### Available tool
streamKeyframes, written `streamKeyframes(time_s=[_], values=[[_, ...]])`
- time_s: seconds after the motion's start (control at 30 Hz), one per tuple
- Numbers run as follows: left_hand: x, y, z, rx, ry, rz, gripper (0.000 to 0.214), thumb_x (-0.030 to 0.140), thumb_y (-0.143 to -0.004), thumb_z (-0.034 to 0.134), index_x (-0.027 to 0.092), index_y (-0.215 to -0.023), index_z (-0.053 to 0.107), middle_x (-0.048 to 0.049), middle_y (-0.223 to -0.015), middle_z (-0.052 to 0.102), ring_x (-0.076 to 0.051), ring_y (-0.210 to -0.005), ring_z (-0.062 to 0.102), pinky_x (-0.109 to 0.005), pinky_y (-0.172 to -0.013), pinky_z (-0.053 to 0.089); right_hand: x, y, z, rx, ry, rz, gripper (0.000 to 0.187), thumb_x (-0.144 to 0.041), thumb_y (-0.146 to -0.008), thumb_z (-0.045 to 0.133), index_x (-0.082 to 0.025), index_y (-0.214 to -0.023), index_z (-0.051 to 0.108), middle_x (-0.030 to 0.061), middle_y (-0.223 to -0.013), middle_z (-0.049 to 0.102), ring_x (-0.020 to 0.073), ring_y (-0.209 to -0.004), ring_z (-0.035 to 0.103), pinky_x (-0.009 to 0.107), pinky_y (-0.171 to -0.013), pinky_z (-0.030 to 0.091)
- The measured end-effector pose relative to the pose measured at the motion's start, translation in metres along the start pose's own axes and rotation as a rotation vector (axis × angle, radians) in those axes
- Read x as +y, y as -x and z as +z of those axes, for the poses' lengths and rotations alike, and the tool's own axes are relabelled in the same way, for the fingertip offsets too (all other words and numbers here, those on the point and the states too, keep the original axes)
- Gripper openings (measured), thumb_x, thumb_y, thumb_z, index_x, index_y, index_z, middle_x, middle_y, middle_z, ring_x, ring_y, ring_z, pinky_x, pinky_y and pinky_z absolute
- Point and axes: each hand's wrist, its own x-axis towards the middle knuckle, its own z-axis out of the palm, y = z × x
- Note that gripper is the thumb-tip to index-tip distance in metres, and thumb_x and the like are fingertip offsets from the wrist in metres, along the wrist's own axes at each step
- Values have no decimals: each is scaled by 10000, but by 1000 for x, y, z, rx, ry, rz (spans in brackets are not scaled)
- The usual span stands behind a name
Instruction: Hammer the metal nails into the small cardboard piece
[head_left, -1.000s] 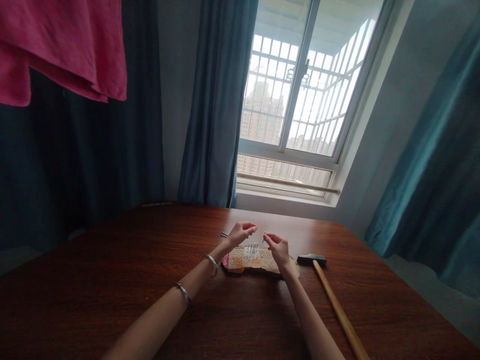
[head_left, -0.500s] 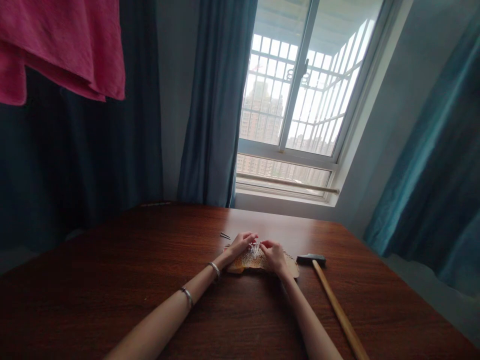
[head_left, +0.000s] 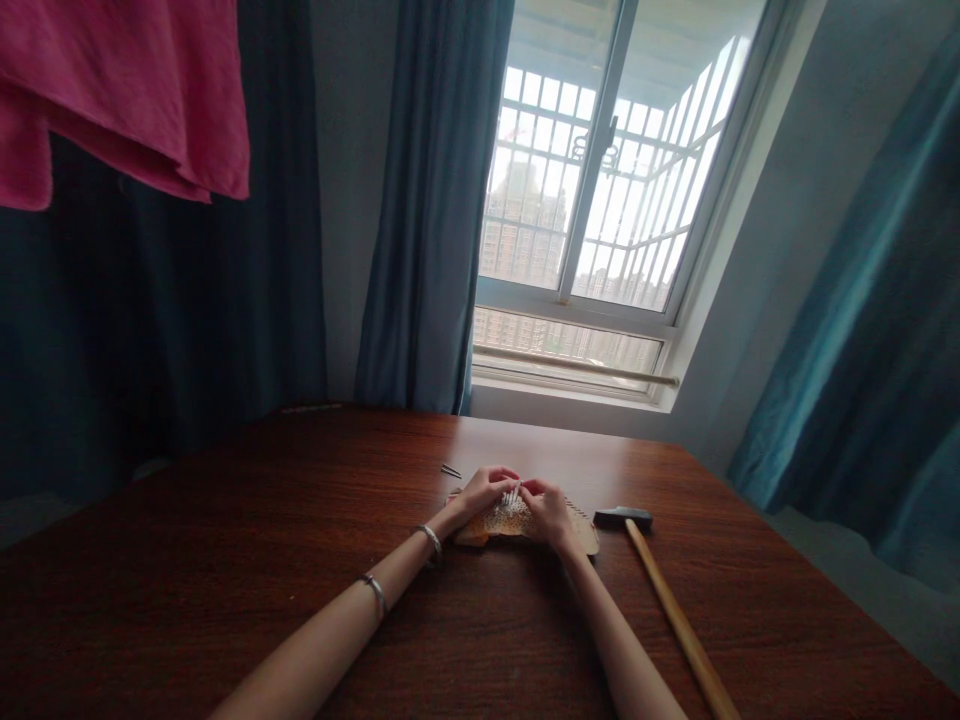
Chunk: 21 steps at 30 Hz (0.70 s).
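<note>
Over a tan, hole-dotted piece (head_left: 506, 522) on the table, my two hands meet fingertip to fingertip. My left hand (head_left: 486, 488), with two silver bangles on the wrist and forearm, is closed in a pinch at its fingertips. Facing it, my right hand (head_left: 549, 512) is also pinched closed. Something small and pale shows between the fingertips, too small to name. Several thin, upright metal pins (head_left: 510, 497) stand on the piece just under the fingers. A row of small dark teeth or pins lines its right edge, beside my right hand.
A hammer (head_left: 679, 625) with a wooden handle and dark head lies right of my right hand. Two small metal rods (head_left: 451, 470) lie beyond my left hand. A brown wooden table (head_left: 360, 620) fills the foreground. A window, blue curtains and a hanging pink cloth (head_left: 150, 100) are behind.
My left fingertips have moved slightly right and down to meet my right fingertips, closing the gap between the hands. The hammer and the tan piece have stayed put.
</note>
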Motion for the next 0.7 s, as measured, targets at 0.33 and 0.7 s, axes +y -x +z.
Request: streamKeyframes(time_s=[0.33,0.7], values=[[-16,-8,2,-9,-40,18,362,338,-682,572,103,-952,627,-77,-845,667,-175,-774,590,-259,-697,435,3,1,1,-33,19,10,225,-304,-729,506,-169,-769,682,47,-717,687,167,-650,619,261,-640,465],[-15,-6,7,52,-268,78,279,349,-694,574,127,-839,660,-42,-805,672,-161,-763,590,-234,-695,440,-2,3,-1,-83,49,1,179,-240,-715,511,-167,-737,673,42,-736,684,151,-681,605,241,-659,449]])
